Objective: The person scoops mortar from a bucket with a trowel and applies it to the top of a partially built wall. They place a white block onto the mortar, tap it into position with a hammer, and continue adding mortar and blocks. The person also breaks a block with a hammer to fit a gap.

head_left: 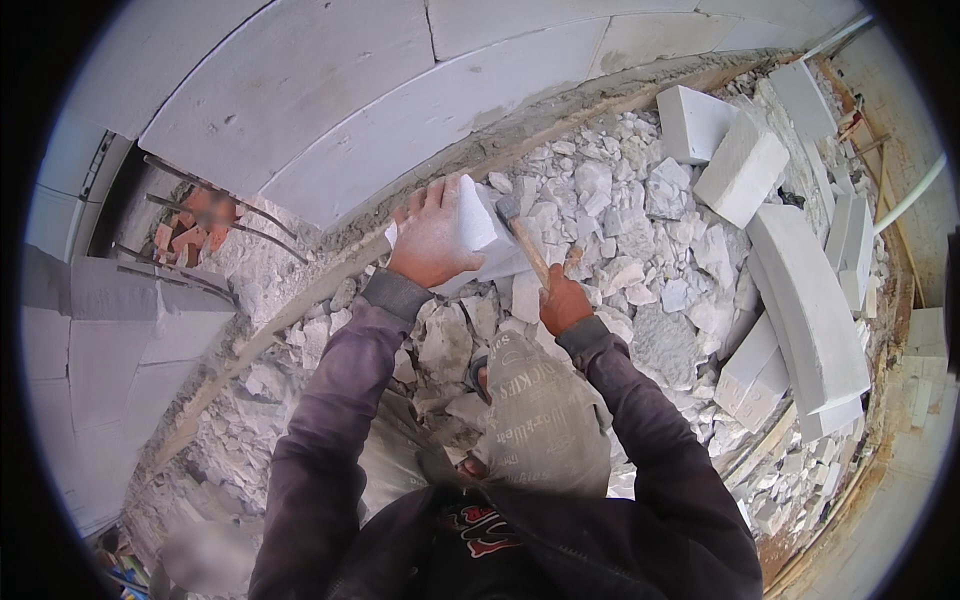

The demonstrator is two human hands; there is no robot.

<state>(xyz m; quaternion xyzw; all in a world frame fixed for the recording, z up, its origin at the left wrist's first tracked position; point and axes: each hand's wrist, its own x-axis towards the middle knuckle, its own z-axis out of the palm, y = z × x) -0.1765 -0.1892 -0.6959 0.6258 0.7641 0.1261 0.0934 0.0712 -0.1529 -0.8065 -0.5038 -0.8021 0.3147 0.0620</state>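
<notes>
My left hand [432,235] is spread over a pale lightweight concrete block [480,215], gripping its left part with the thumb toward me. The block stands among rubble near the foot of the wall. My right hand [566,302] is wrapped round the wooden handle of a hammer [527,245]. Its dark head is close to the block's right side; whether it touches the block I cannot tell. White dust coats my left hand.
The block wall [390,110] curves across the far side. Broken rubble [610,210] covers the ground around my feet. Loose blocks [805,300] lie at the right. Bent steel bars [225,225] stick out by red brick pieces [185,240] at the left.
</notes>
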